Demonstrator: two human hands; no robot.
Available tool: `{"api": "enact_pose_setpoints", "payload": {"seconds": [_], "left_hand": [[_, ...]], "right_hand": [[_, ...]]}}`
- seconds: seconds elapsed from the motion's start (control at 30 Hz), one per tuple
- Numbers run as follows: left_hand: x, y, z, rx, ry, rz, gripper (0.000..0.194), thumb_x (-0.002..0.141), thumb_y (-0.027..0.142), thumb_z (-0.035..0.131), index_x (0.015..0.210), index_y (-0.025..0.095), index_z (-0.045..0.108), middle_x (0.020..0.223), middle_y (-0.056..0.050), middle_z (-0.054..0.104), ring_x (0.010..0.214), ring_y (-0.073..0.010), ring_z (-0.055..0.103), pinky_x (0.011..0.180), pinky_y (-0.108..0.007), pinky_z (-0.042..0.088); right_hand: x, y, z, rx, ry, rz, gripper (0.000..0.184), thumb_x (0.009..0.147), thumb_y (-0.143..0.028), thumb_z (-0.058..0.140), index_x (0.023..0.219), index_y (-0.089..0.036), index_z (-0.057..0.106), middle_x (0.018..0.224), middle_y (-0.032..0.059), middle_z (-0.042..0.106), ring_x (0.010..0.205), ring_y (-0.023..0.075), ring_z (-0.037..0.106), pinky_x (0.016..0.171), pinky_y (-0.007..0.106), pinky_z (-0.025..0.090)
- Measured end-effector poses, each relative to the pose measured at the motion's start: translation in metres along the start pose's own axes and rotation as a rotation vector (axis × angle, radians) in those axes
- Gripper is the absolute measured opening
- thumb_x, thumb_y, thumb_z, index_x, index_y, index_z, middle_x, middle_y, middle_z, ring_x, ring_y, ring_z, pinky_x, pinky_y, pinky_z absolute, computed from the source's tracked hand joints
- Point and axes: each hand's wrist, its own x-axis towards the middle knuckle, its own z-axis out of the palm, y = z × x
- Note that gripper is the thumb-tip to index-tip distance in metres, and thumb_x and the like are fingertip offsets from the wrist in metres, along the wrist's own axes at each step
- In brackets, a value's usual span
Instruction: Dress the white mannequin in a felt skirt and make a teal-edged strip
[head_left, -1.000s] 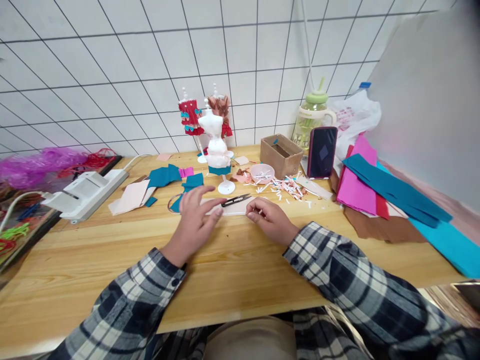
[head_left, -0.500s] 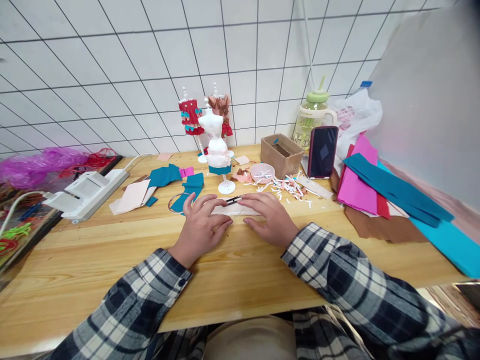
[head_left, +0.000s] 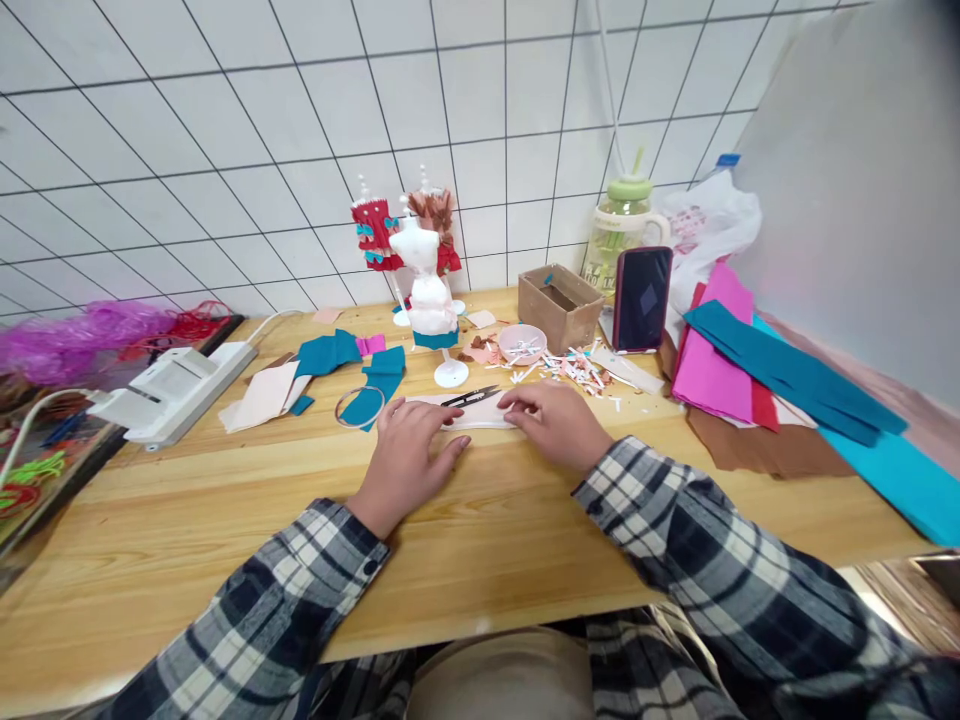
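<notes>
A pale, flat strip (head_left: 484,415) lies on the table between my two hands. On top of it rest black thread snips (head_left: 472,396), blades pointing right. My left hand (head_left: 409,455) lies over the strip's left end, fingers stretched out and thumb apart; its fingertips are near the snips' handle end. At the right end, my right hand (head_left: 562,425) has its fingers curled and pinched on the strip's edge. Just behind stands a small white dress form (head_left: 424,270) with a pale wrap and a teal band around its lower part.
Two decorated dress forms stand behind, one in red (head_left: 375,235). Left are teal pieces (head_left: 328,352), a ring (head_left: 341,408) and a power strip (head_left: 184,390). Right are paper scraps (head_left: 585,372), a cardboard box (head_left: 562,315), a phone (head_left: 643,300), a jug (head_left: 626,235) and coloured sheets (head_left: 716,360).
My right hand has shifted slightly right and curled its fingers, uncovering the snips' blades. My left hand's fingers have lowered. The whole view has shifted a little.
</notes>
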Motion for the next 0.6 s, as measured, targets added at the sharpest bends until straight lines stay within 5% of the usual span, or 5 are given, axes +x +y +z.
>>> {"api": "enact_pose_setpoints", "payload": {"seconds": [0.1, 0.23, 0.47, 0.6], "left_hand": [[0.004, 0.003, 0.01, -0.002, -0.107, 0.104, 0.031, 0.09, 0.036, 0.05, 0.115, 0.018, 0.058, 0.11, -0.009, 0.063, 0.105, -0.0241, 0.055, 0.097, -0.043, 0.04], [0.014, 0.012, 0.026, 0.064, -0.205, 0.258, 0.031, 0.093, 0.033, 0.044, 0.117, 0.018, 0.058, 0.124, -0.011, 0.058, 0.116, -0.0248, 0.05, 0.1, -0.041, 0.04], [0.033, 0.013, 0.034, 0.162, -0.24, 0.312, 0.029, 0.096, 0.029, 0.038, 0.1, 0.019, 0.065, 0.094, -0.006, 0.067, 0.096, -0.0217, 0.058, 0.094, -0.043, 0.039], [0.032, 0.011, 0.032, 0.162, -0.233, 0.312, 0.026, 0.095, 0.029, 0.04, 0.1, 0.021, 0.065, 0.094, -0.004, 0.067, 0.098, -0.0214, 0.058, 0.101, -0.047, 0.031]], "right_hand": [[0.005, 0.016, -0.004, 0.078, -0.074, 0.218, 0.01, 0.082, -0.021, 0.061, 0.091, -0.021, 0.066, 0.076, -0.001, 0.068, 0.069, 0.0137, 0.058, 0.064, 0.026, 0.038], [0.009, 0.027, -0.002, 0.204, -0.16, 0.295, 0.009, 0.083, -0.023, 0.058, 0.087, -0.02, 0.065, 0.068, -0.0027, 0.064, 0.063, 0.0113, 0.056, 0.06, 0.023, 0.039], [0.008, 0.032, 0.012, 0.175, -0.13, 0.346, 0.007, 0.077, -0.025, 0.062, 0.083, -0.021, 0.064, 0.071, -0.0028, 0.065, 0.065, 0.011, 0.057, 0.06, 0.022, 0.039], [0.007, 0.036, 0.014, 0.134, -0.143, 0.372, 0.008, 0.077, -0.028, 0.061, 0.082, -0.023, 0.064, 0.073, -0.0029, 0.066, 0.066, 0.0117, 0.057, 0.058, 0.022, 0.038]]}}
